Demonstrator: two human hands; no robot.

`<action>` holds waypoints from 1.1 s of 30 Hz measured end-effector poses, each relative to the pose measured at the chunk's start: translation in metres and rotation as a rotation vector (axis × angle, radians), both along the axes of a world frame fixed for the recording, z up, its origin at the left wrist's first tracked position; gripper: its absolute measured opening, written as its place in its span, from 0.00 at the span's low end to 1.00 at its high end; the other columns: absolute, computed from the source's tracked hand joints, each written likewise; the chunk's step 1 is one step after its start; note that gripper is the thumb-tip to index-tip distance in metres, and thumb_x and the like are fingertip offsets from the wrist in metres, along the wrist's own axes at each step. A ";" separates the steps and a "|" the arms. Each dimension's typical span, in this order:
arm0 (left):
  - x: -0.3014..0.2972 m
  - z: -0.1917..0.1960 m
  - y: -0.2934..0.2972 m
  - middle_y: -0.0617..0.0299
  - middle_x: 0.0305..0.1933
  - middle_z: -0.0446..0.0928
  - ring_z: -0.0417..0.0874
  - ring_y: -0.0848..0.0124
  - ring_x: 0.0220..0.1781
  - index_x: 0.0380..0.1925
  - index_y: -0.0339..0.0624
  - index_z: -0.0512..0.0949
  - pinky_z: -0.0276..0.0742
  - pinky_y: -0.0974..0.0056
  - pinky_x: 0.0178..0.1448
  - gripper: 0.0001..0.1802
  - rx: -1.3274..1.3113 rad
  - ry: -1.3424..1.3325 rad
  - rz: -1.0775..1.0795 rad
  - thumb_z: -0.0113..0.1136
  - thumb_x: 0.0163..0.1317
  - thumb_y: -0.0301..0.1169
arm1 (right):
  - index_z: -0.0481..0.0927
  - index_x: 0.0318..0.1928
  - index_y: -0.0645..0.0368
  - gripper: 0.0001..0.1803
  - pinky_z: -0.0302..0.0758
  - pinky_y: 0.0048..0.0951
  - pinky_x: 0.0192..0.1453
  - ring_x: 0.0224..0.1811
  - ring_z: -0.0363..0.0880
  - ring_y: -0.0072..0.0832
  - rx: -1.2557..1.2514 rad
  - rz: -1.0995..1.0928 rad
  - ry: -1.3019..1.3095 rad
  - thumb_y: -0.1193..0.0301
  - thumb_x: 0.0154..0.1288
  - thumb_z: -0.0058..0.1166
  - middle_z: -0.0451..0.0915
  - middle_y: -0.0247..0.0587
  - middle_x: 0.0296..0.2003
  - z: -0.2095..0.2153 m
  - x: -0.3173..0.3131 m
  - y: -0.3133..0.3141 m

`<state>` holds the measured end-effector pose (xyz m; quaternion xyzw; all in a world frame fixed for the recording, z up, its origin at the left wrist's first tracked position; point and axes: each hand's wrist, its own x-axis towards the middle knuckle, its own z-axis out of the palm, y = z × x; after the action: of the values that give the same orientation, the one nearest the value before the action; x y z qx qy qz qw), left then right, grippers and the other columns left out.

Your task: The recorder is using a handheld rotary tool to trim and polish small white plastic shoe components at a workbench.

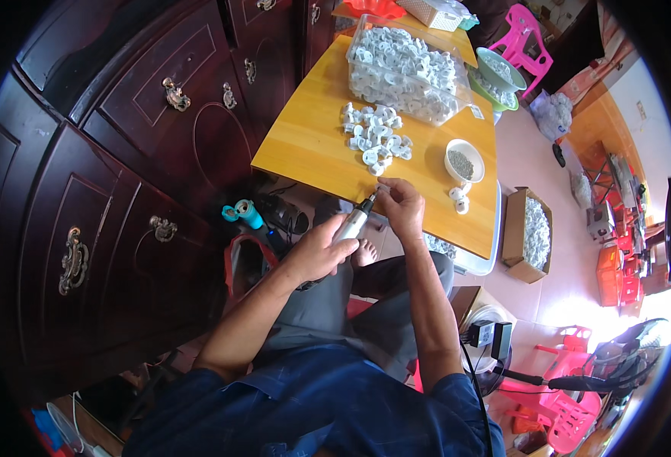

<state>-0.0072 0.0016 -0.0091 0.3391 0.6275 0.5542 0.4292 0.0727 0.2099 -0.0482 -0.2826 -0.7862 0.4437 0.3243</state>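
My left hand is wrapped round a silver-grey electric screwdriver, whose black tip points up toward the table's near edge. The fingers of my right hand pinch a small white plastic part at the screwdriver's tip. Whether the bit touches a screw there is too small to tell. Just beyond my hands, a loose pile of white plastic parts lies on the yellow wooden table. Right of the pile stands a white bowl of small greyish pieces, with a few white round parts in front of it.
A clear bin heaped with white parts stands at the table's far side. Dark wooden cabinets line the left. On the floor to the right is a cardboard box of white parts. Pink plastic chairs stand at the lower right.
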 end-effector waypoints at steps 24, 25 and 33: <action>0.000 0.000 -0.002 0.66 0.28 0.75 0.74 0.80 0.19 0.66 0.38 0.68 0.73 0.70 0.24 0.31 0.026 0.002 0.000 0.64 0.67 0.35 | 0.86 0.41 0.50 0.11 0.81 0.43 0.46 0.41 0.84 0.45 0.607 -0.388 -0.263 0.74 0.57 0.62 0.81 0.41 0.42 0.051 0.067 0.092; 0.001 0.002 -0.001 0.66 0.28 0.75 0.74 0.80 0.19 0.66 0.38 0.68 0.73 0.70 0.24 0.31 0.026 0.005 -0.006 0.64 0.67 0.35 | 0.86 0.41 0.50 0.10 0.80 0.43 0.46 0.41 0.84 0.46 0.604 -0.395 -0.248 0.74 0.58 0.61 0.83 0.45 0.40 0.053 0.071 0.106; -0.001 0.002 -0.001 0.65 0.27 0.75 0.74 0.78 0.19 0.67 0.37 0.67 0.73 0.69 0.25 0.32 -0.011 0.005 -0.009 0.64 0.65 0.34 | 0.88 0.39 0.52 0.10 0.80 0.42 0.47 0.42 0.86 0.45 0.401 -0.270 -0.720 0.64 0.59 0.61 0.87 0.48 0.38 0.071 0.031 0.163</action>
<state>-0.0087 0.0005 -0.0071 0.3410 0.6301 0.5477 0.4321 0.1041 0.3727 0.0230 -0.4511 -0.8758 0.1086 0.1329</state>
